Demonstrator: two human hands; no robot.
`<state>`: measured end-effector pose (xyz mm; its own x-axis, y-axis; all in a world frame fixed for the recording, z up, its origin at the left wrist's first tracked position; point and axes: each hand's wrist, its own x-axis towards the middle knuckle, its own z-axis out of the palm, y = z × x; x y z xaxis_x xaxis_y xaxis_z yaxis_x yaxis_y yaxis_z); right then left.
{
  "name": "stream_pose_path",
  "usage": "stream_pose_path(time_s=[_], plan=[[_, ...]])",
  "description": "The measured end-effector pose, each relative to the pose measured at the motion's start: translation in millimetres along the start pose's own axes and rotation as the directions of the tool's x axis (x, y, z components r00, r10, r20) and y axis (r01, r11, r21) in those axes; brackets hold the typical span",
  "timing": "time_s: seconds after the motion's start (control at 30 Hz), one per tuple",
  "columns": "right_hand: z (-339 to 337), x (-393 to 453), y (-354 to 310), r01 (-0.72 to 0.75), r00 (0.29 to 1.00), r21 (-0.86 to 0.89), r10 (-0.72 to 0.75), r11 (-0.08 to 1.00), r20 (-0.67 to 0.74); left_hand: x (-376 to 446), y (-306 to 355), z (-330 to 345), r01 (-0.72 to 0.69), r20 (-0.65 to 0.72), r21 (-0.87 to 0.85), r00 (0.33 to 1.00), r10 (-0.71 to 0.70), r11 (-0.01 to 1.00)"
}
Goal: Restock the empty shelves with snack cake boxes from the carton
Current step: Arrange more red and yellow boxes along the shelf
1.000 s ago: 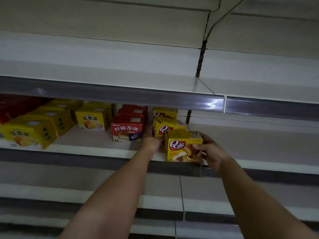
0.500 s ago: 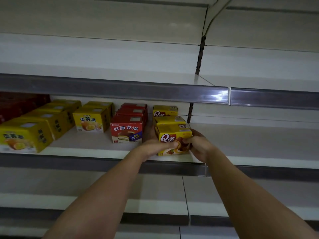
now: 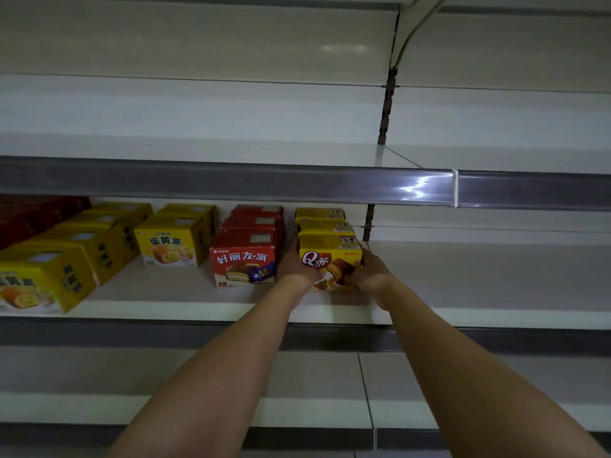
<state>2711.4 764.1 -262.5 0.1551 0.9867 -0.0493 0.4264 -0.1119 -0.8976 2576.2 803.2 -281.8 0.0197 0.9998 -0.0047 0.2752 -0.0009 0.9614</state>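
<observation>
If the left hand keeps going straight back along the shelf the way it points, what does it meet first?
Probably nothing soon: the left hand points into the narrow gap between the front red snack cake box and the yellow Q box it holds. It would likely brush either row before the back wall; depth is unclear.

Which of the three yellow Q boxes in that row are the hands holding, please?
The front Q box, nearest the shelf edge: the left hand and right hand grip its sides, while the two boxes behind it stand untouched.
</observation>
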Motion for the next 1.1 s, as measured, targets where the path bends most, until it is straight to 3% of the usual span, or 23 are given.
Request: stream_pose_path(time_s=[0.23, 0.4, 0.6, 0.8, 1.1], plan=[[7.4, 12.3, -11.2, -0.014, 0.999, -0.201, 0.007, 0.979, -0.037, 10.2, 3.1, 3.9, 0.051, -0.099, 0.121, 0.994, -0.039, 0.991], [10.1, 16.6, -9.6, -0.043, 0.997, -0.126, 0.034, 0.991, -0.067, 11.9, 4.9, 8.1, 0.073, -0.118, 0.107, 0.991, -0.06, 0.992], [11.0, 17.0, -6.5, -0.164, 0.981, -0.054, 0.157, 0.985, -0.113, 7.0, 6.1, 5.7, 0.109, -0.157, 0.257, 0.985, -0.07, 0.96], [14.4, 11.7, -10.5, -0.158, 0.982, -0.041, 0.153, 0.987, -0.11, -0.9, 10.1, 5.9, 0.153, -0.218, 0.411, 0.974, -0.066, 0.899], [-9.5, 16.6, 2.7, -0.052, 0.995, -0.229, 0.07, 0.972, 0.069, -17.2, 27.1, 17.7, 0.285, -0.342, 0.414, 0.929, -0.142, 0.865]])
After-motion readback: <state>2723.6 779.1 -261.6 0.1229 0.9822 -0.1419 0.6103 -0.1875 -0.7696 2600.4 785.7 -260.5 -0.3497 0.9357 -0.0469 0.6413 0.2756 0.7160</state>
